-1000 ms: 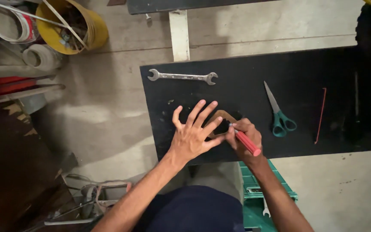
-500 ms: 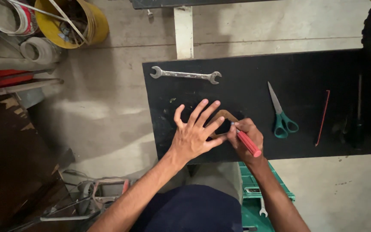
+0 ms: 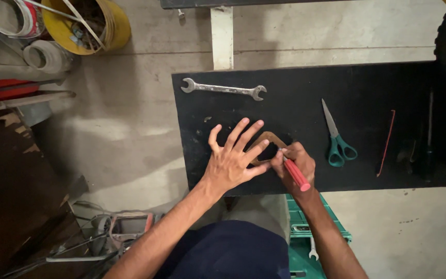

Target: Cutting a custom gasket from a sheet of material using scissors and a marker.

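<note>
At frame centre, the left hand [image 3: 232, 163] presses flat, fingers spread, on a brown template [image 3: 267, 139]. The right hand [image 3: 293, 164] grips a red-handled tool [image 3: 296, 174] against it, on a black sheet [image 3: 295, 93]

A double open-end wrench [image 3: 223, 89] lies flat near the far left corner of the black tabletop [image 3: 295, 85], its length parallel to the far edge. Green-handled scissors [image 3: 337, 138] lie closed on the right half, blades pointing away. A thin red rod [image 3: 386, 143] lies to the right of the scissors, apart from them. On the concrete floor [image 3: 130, 113] at upper left stand a yellow bucket [image 3: 114, 26] containing sticks and scrap, a white bucket [image 3: 11, 18], and a white tape roll [image 3: 47, 56]. A green crate [image 3: 331, 227] sits below the near edge of the tabletop; a small wrench [image 3: 312, 250] rests in it.
</note>
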